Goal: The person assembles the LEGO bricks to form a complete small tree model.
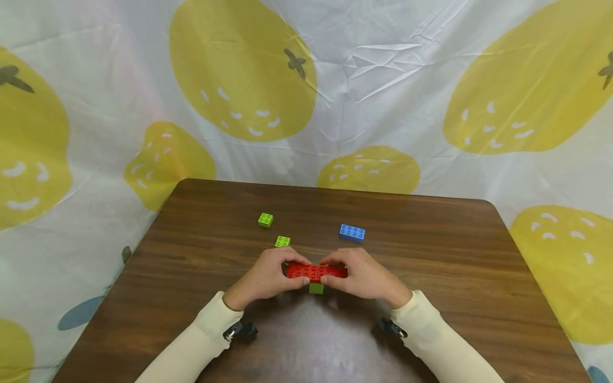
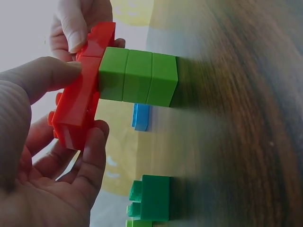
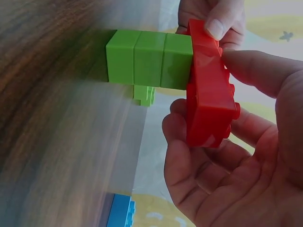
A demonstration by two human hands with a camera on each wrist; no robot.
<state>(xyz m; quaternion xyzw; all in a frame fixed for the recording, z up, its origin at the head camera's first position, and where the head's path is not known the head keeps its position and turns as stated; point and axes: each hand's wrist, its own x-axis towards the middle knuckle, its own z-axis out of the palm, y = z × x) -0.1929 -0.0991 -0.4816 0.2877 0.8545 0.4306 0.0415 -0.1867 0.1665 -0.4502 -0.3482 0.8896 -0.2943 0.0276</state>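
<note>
A left hand (image 1: 270, 274) and a right hand (image 1: 364, 274) meet over a brown tabletop (image 1: 460, 255), each curled round one end of a red row, thumb on the near side and fingers on the far side. The left grips the left red brick (image 2: 75, 99); the right grips the right red brick (image 3: 213, 85); the thumbs sit close together near the middle seam.

The step in hand appears to be settling the pair on the green column (image 2: 138, 77) beneath. Done well, it would likely call for even, straight-down pressure close to the seam, both ends level; leaning on one overhanging end could lever a brick loose or tip the narrow base. Whether the studs are fully seated cannot be told from here.

The red bricks, glossy and studs up, lie end to end and jut out on both sides of the column, a plain stack of three smooth green blocks standing upright on the table with tight seams.

Just beyond the left hand, a darker green brick (image 2: 156, 197) rests on the wood. Farther out lie a small lime brick (image 1: 282, 241), a blue eight-stud brick (image 1: 351, 232) and a second lime brick (image 1: 265, 219). Behind the table hangs a lemon-print cloth (image 1: 383, 122).
</note>
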